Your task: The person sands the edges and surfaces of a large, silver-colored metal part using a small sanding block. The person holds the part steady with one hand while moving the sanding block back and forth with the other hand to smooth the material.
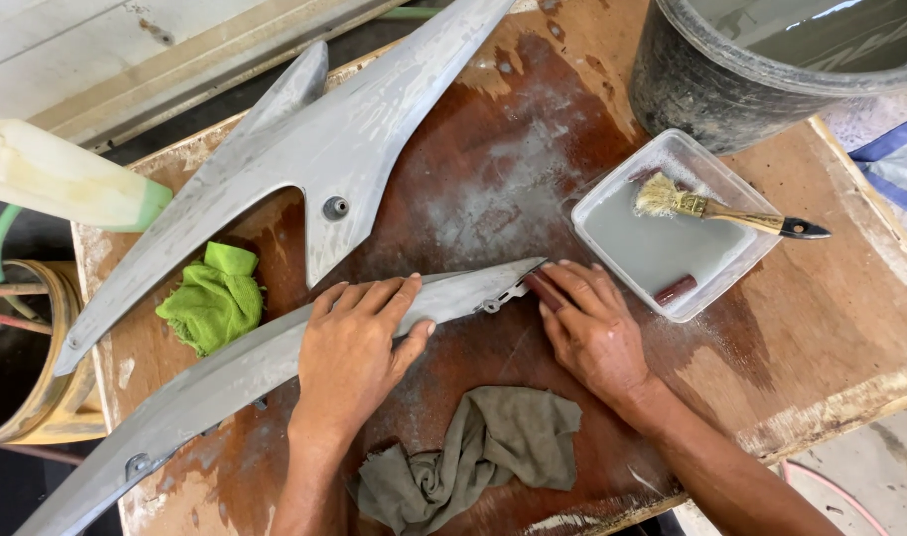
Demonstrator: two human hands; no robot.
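My left hand (359,342) lies flat and spread on the long grey panel (235,372), pinning it down across the surface (831,298), while my right hand (592,328) has its fingers curled and pressed down on a small dark reddish block (545,290) at the panel's pointed tip. The panel looks dull and matte along most of its length, with pale slurry smeared around it, so I judge the rubbing down is well along and the tip and the bracket edge are what is left; how smooth it really is I cannot tell from here. A second, forked grey panel (314,149) lies above it, equally dull, near a crumpled green cloth (215,298). A grey-olive rag (473,452) sits just below my hands. To the right a clear square tub (731,184) holds cloudy water, a brush (721,210) resting across it and another reddish piece (675,290) at its edge. Behind it stands a big dark bucket (692,89) of grey water. The surface is a worn wooden board, stained dark and wet. A pale bottle with a green cap (61,179) reaches in from the left.
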